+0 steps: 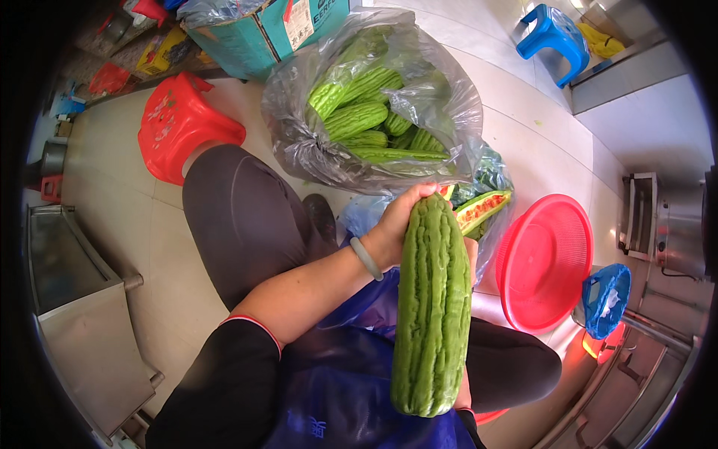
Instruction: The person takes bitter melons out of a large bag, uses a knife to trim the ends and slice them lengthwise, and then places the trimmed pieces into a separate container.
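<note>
A large green bitter melon is upright before my lap. My left hand, with a bangle on its wrist, holds its far end. Behind the melon, mostly hidden, is my right hand; its fingers are too covered to read its grip. Just beyond my hands lies a bitter melon half showing red seeds, on a plastic bag with dark green contents. Farther off, a big clear plastic bag stands open with several whole bitter melons inside.
A red plastic basket stands at the right, beside a bin with a blue liner. A red stool is at the left, a teal carton at the back, a blue stool at the back right. A metal cabinet flanks the left.
</note>
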### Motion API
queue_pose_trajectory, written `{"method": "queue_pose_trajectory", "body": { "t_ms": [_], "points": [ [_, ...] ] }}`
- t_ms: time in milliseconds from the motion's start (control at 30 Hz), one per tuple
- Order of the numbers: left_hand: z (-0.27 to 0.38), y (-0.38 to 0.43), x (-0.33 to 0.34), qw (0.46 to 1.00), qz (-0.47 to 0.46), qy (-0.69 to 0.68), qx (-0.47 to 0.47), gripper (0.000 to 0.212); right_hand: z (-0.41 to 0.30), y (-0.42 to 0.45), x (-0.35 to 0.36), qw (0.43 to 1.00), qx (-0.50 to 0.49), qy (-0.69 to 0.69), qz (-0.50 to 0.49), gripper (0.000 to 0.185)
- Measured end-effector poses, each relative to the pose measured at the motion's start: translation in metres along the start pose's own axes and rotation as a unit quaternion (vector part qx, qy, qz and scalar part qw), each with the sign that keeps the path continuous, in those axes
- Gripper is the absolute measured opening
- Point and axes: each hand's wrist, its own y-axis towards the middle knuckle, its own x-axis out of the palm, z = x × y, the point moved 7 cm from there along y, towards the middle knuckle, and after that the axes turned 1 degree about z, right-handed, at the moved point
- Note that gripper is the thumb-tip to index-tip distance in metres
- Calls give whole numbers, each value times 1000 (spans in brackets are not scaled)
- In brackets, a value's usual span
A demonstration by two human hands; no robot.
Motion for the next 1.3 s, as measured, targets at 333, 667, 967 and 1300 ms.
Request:
{"method": "queue_pose_trajectory", "body": {
  "t_ms": [333,667,967,1300],
  "points": [
    [3,-5,3,996,30,42,76,25,34,-3,9,940,197,279,-1,24],
    [-20,-4,9,999,-23,20,-19,40,32,8,-5,988,111,106,4,27],
    [-60,-72,35,990,-31,51,-127,56,64,14,-38,998,53,-2,29,29],
    [-84,-81,35,970,-114,-71,-205,60,60,15,-40,994,105,-32,7,35]
  ]
}}
